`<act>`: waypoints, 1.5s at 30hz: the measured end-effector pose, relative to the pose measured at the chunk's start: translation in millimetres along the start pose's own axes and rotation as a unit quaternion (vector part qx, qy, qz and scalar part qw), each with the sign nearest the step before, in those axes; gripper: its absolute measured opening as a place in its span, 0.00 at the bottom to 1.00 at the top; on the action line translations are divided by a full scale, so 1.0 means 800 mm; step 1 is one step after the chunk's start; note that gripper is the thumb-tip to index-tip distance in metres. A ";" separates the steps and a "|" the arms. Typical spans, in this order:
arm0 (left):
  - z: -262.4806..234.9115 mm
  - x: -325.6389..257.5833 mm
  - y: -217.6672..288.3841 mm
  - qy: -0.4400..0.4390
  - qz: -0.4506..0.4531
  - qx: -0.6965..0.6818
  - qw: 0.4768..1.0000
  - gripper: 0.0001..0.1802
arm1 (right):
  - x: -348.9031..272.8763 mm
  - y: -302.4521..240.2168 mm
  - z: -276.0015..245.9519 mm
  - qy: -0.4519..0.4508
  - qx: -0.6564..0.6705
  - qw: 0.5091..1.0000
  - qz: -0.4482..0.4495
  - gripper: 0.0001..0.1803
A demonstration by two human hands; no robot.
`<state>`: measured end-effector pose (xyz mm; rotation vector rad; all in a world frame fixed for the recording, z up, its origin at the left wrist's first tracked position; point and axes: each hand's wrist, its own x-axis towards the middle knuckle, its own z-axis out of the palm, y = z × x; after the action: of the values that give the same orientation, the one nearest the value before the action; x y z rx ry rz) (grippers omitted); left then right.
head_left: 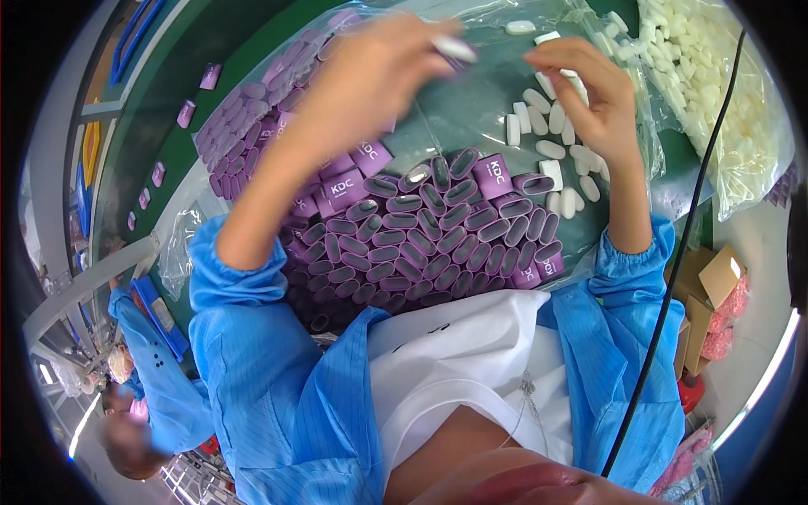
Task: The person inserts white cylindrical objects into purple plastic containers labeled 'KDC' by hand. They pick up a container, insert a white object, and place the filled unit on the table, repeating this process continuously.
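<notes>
Left hand (379,71), top centre of the frame, blurred by motion: fingers closed around a purple sleeve (459,61) with a white block (453,47) at its upper end. How far the block sits inside, cannot tell.

Right hand (593,97), upper right: fingers and thumb curled toward each other, over loose white blocks (539,101). One block shows between thumb and fingers; whether it is gripped or lies behind them, cannot tell.

Centre: a dense heap of purple sleeves (404,252), most standing with oval open ends up, several on their sides with printed faces showing. Loose blocks lie just right of the heap, scattered, some touching.

Upper left: more sleeves in a clear bag (269,71), partly behind the left forearm. A few single sleeves (186,113) spaced along the green table (231,55), farther left.

Upper right: a clear bag of white blocks (703,93), bulky, close to the loose ones. Black cable (673,295) crosses the right side, top to bottom.

Right edge: open carton (700,282). Lower left: co-worker in a blue smock (164,379).
</notes>
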<state>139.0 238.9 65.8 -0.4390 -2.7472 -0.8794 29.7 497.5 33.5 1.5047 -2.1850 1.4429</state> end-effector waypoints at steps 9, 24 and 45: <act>-0.144 -0.092 -0.315 0.007 -0.118 0.187 0.975 0.16 | -0.014 -0.002 0.015 -0.241 -0.057 0.967 -0.060 0.15; 0.034 -0.044 0.064 -0.140 -0.068 0.023 0.987 0.16 | -0.013 -0.015 0.047 -0.080 -0.064 0.995 -0.006 0.13; 0.068 -0.022 -0.001 -0.047 -0.159 -0.149 0.975 0.16 | 0.001 -0.035 0.083 -0.004 -0.019 0.997 -0.070 0.12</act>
<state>148.4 266.7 16.4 -0.0870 -2.8250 -1.3932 76.7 445.7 16.2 1.6175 -2.0544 1.3468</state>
